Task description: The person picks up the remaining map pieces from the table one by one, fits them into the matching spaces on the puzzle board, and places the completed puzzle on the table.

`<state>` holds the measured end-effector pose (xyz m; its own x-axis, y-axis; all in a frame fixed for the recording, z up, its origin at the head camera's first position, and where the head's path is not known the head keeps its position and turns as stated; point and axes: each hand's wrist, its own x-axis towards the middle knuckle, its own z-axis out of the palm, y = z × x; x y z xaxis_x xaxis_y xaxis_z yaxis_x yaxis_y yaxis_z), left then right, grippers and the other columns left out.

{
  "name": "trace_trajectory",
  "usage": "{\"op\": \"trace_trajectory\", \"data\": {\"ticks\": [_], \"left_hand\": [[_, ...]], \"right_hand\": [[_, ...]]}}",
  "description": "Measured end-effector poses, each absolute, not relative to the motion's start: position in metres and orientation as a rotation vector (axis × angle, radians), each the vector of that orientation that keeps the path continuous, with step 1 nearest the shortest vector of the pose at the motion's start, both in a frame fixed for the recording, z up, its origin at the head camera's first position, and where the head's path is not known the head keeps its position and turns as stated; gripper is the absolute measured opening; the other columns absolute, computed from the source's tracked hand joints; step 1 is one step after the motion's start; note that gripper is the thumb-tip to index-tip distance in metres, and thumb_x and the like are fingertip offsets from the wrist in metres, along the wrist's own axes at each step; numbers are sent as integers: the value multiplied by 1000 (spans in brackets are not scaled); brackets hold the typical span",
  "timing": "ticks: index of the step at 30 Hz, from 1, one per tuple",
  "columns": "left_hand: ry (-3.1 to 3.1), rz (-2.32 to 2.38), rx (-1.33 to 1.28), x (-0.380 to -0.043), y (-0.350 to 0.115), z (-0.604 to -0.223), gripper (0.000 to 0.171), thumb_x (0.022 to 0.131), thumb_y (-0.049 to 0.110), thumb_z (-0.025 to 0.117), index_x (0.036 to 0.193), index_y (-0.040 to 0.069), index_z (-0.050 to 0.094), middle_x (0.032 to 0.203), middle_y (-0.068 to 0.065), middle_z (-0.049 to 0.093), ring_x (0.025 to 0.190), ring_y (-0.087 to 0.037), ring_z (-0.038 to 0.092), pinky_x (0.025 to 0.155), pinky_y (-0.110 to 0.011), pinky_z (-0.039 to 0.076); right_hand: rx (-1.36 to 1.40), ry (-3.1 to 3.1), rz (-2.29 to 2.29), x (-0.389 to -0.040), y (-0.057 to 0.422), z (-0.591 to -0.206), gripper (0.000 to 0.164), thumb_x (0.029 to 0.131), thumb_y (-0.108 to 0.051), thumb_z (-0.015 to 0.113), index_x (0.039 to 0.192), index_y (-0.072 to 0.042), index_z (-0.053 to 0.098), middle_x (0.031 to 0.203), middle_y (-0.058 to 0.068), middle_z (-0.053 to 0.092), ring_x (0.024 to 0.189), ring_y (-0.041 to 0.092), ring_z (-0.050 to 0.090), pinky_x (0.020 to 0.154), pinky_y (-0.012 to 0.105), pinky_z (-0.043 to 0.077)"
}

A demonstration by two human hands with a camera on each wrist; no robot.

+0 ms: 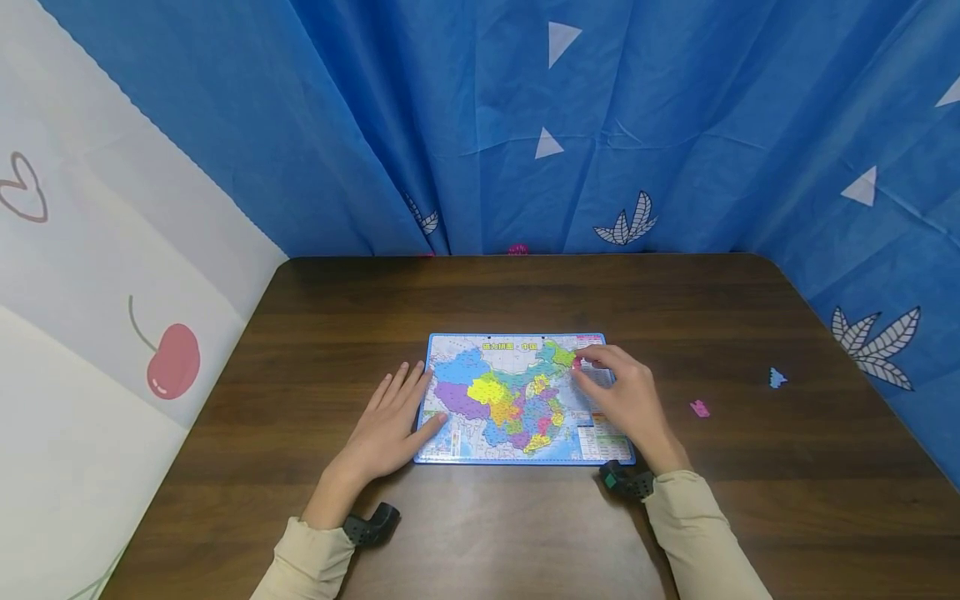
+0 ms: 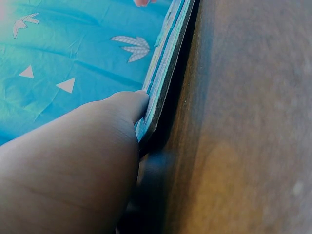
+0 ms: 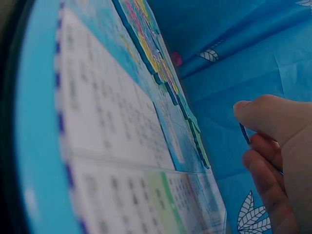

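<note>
A map puzzle board with a blue rim lies on the table, most of its coloured map pieces in place. My left hand rests with fingers spread over its left edge; the left wrist view shows the thumb at the board's side. Above the upper right of the map, my right hand pinches a small pinkish-red puzzle piece between thumb and fingers. From the right wrist, only the thin dark edge of that puzzle piece shows, held apart from the board surface.
Two loose puzzle pieces lie on the brown table to the right: a pink one and a light blue one farther out. A blue curtain hangs behind the table, and a pale patterned wall covering is at left.
</note>
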<state>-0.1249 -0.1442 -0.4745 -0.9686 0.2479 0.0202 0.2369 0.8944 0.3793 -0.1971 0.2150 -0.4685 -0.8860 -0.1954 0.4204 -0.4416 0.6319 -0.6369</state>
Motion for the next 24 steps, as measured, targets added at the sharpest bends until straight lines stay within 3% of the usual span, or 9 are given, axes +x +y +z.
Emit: {"op": "trace_trajectory", "data": {"ticks": [24], "left_hand": [[3030, 597, 384, -125, -144, -473, 82, 101, 59, 51, 163, 9, 29, 172, -9, 18, 161, -31, 9, 129, -54, 8]], "right_hand": [[673, -2490, 1112, -194, 202, -469, 27, 86, -7, 84, 112, -8, 76, 113, 6, 75, 87, 19, 73, 81, 45, 62]]}}
